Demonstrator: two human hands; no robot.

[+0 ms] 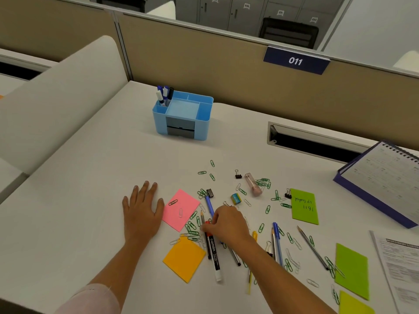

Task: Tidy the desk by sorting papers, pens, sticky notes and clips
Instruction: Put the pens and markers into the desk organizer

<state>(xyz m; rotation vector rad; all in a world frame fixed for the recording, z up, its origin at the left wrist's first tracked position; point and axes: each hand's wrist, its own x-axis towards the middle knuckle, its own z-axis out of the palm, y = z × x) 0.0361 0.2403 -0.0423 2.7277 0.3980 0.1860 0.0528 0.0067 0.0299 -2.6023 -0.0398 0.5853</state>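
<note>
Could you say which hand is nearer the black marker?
Right. The right hand curls its fingers over the marker at its red end; the left hand lies flat on the desk beyond the pink note.

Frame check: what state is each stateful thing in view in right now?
left hand: open, flat on desk.
right hand: fingers curled, pinching camlin marker.
camlin marker: capped, lying flat.
blue organiser: upright, markers standing in back-left compartment.
paper clips: loose, scattered.
desk calendar: propped up.
</note>
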